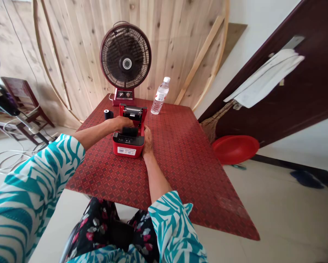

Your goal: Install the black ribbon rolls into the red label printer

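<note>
A small red and black printer [128,148] with a white label on its front sits on the table, its lid [132,112] raised at the back. My left hand [122,123] reaches into its compartment from the left, fingers curled down at a black roll [130,132] lying there. The fingertips are partly hidden inside. My right hand [147,141] grips the printer's right side, with the palm against the casing. Behind my left wrist stands a second black roll [108,114] with a pale end and a hole in it.
A dark red fan [126,62] and a water bottle [159,96] stand at the back of the red patterned table [180,157]. Right of the table are a red basin [235,149] and a broom [214,122]. A chair [20,106] and loose cables [13,155] are at left.
</note>
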A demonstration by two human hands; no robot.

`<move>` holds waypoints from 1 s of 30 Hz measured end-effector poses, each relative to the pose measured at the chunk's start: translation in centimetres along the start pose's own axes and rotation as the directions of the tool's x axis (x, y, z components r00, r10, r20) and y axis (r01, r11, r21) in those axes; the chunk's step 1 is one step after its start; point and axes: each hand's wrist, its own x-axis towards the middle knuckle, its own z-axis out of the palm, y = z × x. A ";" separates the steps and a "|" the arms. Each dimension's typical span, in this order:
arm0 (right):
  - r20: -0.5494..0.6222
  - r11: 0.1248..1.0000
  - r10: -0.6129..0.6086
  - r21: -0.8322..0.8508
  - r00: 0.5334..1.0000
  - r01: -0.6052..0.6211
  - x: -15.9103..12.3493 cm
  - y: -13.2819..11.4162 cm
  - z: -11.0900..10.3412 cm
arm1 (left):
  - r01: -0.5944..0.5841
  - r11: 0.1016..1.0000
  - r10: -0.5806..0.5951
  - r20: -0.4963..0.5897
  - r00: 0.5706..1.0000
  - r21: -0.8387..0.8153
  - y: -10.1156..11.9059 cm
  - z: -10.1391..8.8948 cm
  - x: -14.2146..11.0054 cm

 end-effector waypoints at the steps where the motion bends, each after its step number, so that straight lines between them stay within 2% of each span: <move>1: 0.000 1.000 0.005 0.000 1.000 -0.005 0.0 0.0 0.0 | 0.007 0.999 -0.009 0.032 0.999 0.043 0.1 0.0 -0.1; 3: -0.004 1.000 0.016 0.007 1.000 -0.016 0.1 0.1 0.0 | 0.008 0.989 -0.022 0.099 0.995 0.146 0.4 -0.2 -0.4; 5: -0.009 0.999 0.027 0.023 1.000 -0.026 0.1 0.2 0.0 | -0.013 0.982 -0.006 0.098 0.995 0.188 0.6 -0.5 -0.8; 9: -0.025 0.999 0.036 0.036 0.999 -0.035 0.2 0.4 -0.1 | -0.075 0.991 0.065 0.087 0.994 0.115 0.7 -0.9 -1.8; 14: -0.026 0.999 0.045 -0.003 0.999 -0.045 0.2 0.3 -0.1 | -0.084 0.987 0.088 -0.028 0.996 0.140 1.0 -1.0 -2.5; 17: -0.022 0.999 0.040 -0.014 0.999 -0.041 0.2 0.3 -0.1 | -0.104 0.995 0.104 -0.015 0.994 0.012 1.7 -1.1 -3.1; 19: -0.019 1.000 0.028 -0.010 0.999 -0.028 0.2 0.3 -0.1 | -0.141 0.976 0.140 -0.014 0.990 -0.165 2.1 -1.6 -3.9; 20: -0.014 1.000 0.022 -0.008 1.000 -0.022 0.2 0.4 -0.2 | -0.153 0.952 0.145 -0.049 0.988 -0.264 2.1 -2.0 -4.4; 22: -0.003 1.000 0.016 -0.003 1.000 -0.016 0.1 0.4 -0.2 | -0.185 0.879 0.101 -0.206 0.973 -0.439 1.3 -3.1 -5.6; 23: 0.002 1.000 0.013 -0.004 1.000 -0.013 0.1 0.4 -0.3 | -0.211 0.839 0.057 -0.305 0.951 -0.501 0.5 -3.6 -6.3; 25: 0.006 1.000 0.003 -0.017 1.000 -0.003 0.0 0.4 -0.4 | -0.284 0.787 -0.037 -0.501 0.865 -0.548 -1.7 -4.5 -7.7; 26: 0.010 1.000 -0.006 -0.028 1.000 0.006 0.0 0.4 -0.4 | -0.293 0.777 -0.079 -0.549 0.832 -0.557 -3.0 -4.7 -8.4; 28: 0.004 0.999 -0.009 -0.040 1.000 0.010 0.0 0.3 -0.5 | -0.256 0.767 -0.159 -0.560 0.813 -0.589 -5.5 -4.4 -9.7; 30: -0.009 0.999 -0.003 -0.037 1.000 0.003 -0.1 0.2 -0.4 | -0.187 0.768 -0.204 -0.510 0.836 -0.612 -7.6 -3.2 -10.6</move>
